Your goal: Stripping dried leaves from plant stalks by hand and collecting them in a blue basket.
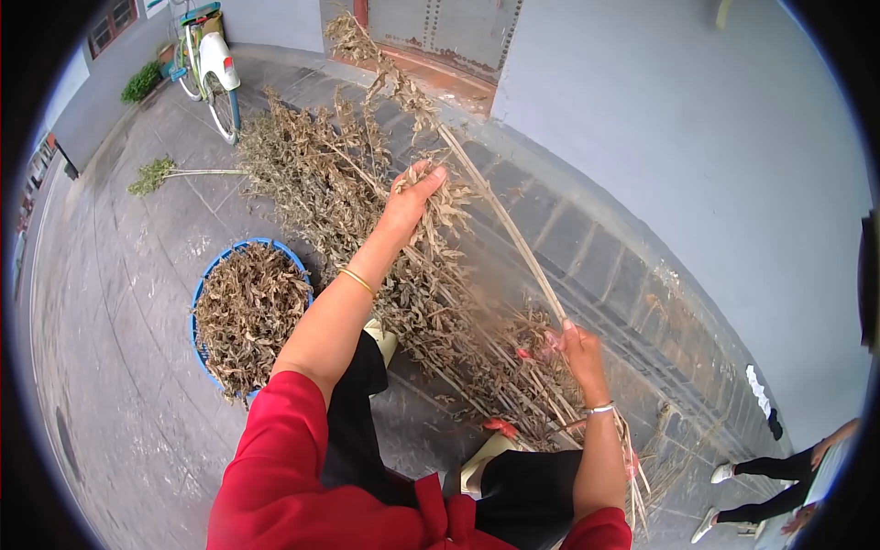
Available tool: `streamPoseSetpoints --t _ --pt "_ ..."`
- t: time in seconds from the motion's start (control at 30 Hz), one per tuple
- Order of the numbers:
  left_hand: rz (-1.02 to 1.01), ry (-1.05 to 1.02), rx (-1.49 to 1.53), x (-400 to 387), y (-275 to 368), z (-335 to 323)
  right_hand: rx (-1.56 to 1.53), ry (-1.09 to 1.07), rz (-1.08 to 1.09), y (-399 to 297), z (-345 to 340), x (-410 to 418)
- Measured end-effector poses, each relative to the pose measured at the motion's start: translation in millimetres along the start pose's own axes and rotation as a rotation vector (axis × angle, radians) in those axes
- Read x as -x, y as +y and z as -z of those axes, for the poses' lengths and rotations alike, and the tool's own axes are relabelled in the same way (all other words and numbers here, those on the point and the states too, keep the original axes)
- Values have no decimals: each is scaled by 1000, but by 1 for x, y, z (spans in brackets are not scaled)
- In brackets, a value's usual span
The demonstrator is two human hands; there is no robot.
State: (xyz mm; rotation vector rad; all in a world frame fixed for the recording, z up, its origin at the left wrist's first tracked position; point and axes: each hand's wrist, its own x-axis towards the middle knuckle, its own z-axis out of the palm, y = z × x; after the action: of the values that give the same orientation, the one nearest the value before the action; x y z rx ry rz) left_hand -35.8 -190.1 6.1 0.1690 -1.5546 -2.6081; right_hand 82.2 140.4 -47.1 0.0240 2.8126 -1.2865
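Observation:
My right hand [583,347] grips a long dried plant stalk [509,220] near its lower end; the stalk slants up to the left, with withered leaves at its top. My left hand [412,196] is closed around a clump of dry leaves [443,206] beside that stalk. Beneath both arms lies a big heap of dried, leafy stalks [309,172], with red ties [500,427] around some lower parts. At the left of my legs, a round blue plastic basket [194,330] is heaped with loose dry leaves [251,313].
A bicycle [220,79] stands beyond the heap, near a potted plant [141,82]. A greener sprig [152,176] lies on the paving. Along the right runs a grey wall [687,124] with a metal door [440,34]. Another person's legs [773,481] show at the lower right.

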Motion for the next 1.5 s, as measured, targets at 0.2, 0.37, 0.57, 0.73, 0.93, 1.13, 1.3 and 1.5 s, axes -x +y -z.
streamPoseSetpoints --t 0.2,0.37,0.57,0.73,0.93,1.13,1.3,1.5 --pt "-73 176 -137 -8 -10 26 -17 55 11 -11 -9 -3" --pt "-6 235 206 7 17 57 131 83 196 -2 -7 -13" --pt "-472 495 -260 25 45 131 184 60 256 -10 9 -14" --pt "-857 838 -1067 68 70 262 321 151 389 -27 0 -13" --pt "244 750 -1687 131 71 337 489 188 456 -44 24 -11" --pt "-207 401 -1218 72 50 289 668 274 517 -85 75 24" --pt "-70 -131 -407 37 36 130 801 332 429 -69 104 81" --pt "429 -254 -53 74 -9 -44 694 329 156 9 97 182"
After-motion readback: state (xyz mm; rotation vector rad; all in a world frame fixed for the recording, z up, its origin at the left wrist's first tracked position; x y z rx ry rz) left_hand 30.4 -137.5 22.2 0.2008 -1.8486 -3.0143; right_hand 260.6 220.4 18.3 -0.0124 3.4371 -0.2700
